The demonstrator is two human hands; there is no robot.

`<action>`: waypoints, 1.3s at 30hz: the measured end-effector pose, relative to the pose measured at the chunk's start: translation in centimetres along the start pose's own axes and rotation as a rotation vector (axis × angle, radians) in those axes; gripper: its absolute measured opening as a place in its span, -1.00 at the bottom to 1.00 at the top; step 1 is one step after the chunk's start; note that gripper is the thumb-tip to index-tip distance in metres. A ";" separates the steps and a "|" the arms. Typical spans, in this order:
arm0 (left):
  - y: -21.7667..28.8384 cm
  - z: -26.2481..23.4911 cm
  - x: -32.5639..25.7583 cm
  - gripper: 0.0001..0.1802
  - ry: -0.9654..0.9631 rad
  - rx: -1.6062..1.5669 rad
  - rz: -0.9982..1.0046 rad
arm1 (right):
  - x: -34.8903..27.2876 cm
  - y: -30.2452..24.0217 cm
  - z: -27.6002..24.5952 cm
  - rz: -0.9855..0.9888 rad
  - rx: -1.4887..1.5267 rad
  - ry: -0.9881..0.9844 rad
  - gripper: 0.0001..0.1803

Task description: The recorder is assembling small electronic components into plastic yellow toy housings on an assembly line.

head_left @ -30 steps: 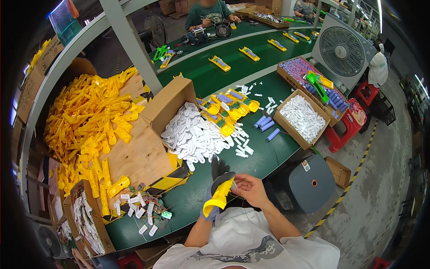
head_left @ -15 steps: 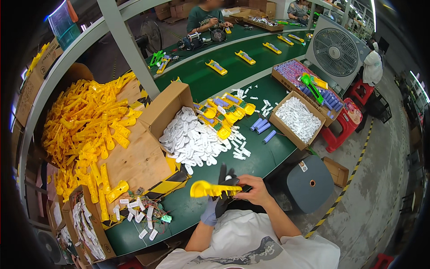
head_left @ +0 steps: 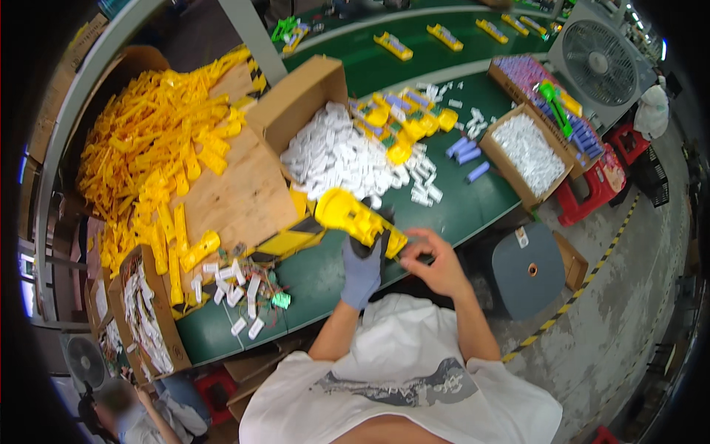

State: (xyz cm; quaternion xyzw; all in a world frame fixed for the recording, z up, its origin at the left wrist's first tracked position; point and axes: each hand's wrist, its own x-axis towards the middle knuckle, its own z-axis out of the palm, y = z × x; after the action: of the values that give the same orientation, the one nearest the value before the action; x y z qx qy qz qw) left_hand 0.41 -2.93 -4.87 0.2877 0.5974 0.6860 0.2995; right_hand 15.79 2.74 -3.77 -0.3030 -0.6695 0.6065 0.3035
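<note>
Just beyond the fingers [head_left: 411, 238] lies a heap of small parts [head_left: 336, 157], an open box [head_left: 529, 152] far to their right, moulded shells [head_left: 151, 155] piled to their left.

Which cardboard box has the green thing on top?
The far-right box, filled with purple pieces; a bright green tool lies across it. The box beside it holds only white parts.

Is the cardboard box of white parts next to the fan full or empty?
Full. The open cardboard box beside the grey fan is heaped with small white plastic parts nearly up to its rim.
</note>
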 end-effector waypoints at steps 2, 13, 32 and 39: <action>1.8 0.8 0.4 -0.58 -0.054 -0.085 0.045 | 0.2 1.5 -0.3 -0.120 0.000 0.019 -0.48; 3.1 0.6 -0.2 -0.50 -0.154 0.122 0.141 | -2.1 1.6 -2.1 -0.118 -0.069 -0.019 -0.79; 3.5 0.6 1.8 -0.61 0.083 -0.030 0.164 | -3.5 0.3 -3.9 -0.147 0.642 -0.003 -0.56; 0.4 -2.0 0.4 -0.37 -0.200 -0.085 -0.207 | 1.4 -0.1 -2.5 -0.121 0.589 0.056 -0.86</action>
State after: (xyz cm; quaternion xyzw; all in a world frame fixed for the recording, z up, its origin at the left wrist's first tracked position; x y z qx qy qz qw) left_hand -1.36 -3.93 -4.69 0.2787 0.5616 0.6439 0.4385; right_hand 16.83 5.38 -3.46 -0.1782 -0.4729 0.7468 0.4322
